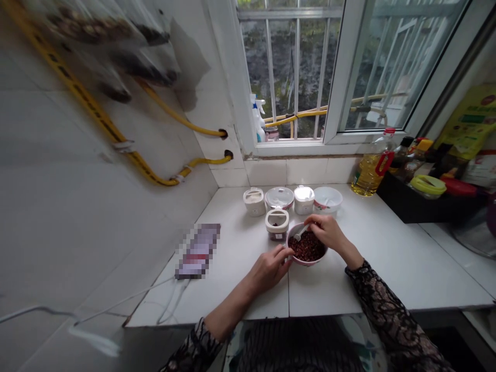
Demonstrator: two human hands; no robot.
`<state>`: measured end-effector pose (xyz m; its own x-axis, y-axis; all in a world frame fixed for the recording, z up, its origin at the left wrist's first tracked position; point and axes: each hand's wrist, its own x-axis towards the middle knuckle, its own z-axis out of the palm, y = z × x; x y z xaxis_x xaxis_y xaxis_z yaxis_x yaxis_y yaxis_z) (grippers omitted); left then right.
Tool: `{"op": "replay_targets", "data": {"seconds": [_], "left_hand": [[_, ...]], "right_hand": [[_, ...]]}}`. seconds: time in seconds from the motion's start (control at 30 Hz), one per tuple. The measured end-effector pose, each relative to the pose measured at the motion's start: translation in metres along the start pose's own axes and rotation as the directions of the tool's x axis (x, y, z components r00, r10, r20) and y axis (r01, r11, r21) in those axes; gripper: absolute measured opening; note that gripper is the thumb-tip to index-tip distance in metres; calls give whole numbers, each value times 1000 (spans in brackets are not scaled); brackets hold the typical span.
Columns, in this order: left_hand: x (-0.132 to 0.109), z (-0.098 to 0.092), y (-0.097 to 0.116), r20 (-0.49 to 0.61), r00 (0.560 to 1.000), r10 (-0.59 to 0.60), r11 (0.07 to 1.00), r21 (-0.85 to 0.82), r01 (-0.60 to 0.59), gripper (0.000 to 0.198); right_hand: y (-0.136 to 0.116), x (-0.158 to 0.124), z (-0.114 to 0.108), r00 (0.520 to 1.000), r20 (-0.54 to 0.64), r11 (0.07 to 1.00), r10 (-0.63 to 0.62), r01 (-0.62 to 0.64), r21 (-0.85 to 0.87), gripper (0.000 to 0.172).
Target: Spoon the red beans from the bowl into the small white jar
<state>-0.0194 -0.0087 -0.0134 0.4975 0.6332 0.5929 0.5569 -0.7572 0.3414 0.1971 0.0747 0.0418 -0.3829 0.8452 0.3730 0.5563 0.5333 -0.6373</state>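
A pinkish-white bowl (307, 264) stands on the counter, filled with small dark red grains (312, 247) whose kind I cannot make out. My left hand (270, 266) grips the bowl's left side, thumb and fingers at its rim. Between the closed fingers of my right hand (327, 231) is a small white spoon (299, 235); its tip is down at the grains. Just behind the bowl to the left sits a clear storage jar (277, 227) with a white lid and something dark inside.
Along the back stand a white lidded jar (254, 202), a covered bowl (279, 197), another white jar (304, 200) and a white bowl (328, 200). An oil bottle (366, 173) and a black box of condiments (406, 199) are at right. A blurred-out device (197, 252) with a cable lies left.
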Motion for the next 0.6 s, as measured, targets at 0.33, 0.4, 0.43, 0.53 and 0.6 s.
{"op": "replay_targets", "data": {"seconds": [0.33, 0.4, 0.43, 0.53, 0.6], "left_hand": [[0, -1, 1, 8, 1000, -16, 1000, 2, 16, 15], [0, -1, 1, 2, 1000, -9, 1000, 1, 9, 15], [0, -1, 0, -1, 1000, -5, 1000, 2, 5, 15], [1, -1, 0, -8, 1000, 1, 1000, 10, -1, 14], [1, -1, 1, -7, 1000, -4, 1000, 9, 5, 15]], "right_hand": [[2, 6, -8, 972, -78, 912, 224, -180, 367, 19], [3, 7, -8, 966, -61, 879, 253, -203, 431, 18], [4, 7, -7, 961, -48, 860, 272, -220, 461, 18], [6, 8, -5, 936, 5, 796, 351, -301, 525, 20], [7, 9, -5, 916, 40, 753, 399, -352, 556, 20]]}}
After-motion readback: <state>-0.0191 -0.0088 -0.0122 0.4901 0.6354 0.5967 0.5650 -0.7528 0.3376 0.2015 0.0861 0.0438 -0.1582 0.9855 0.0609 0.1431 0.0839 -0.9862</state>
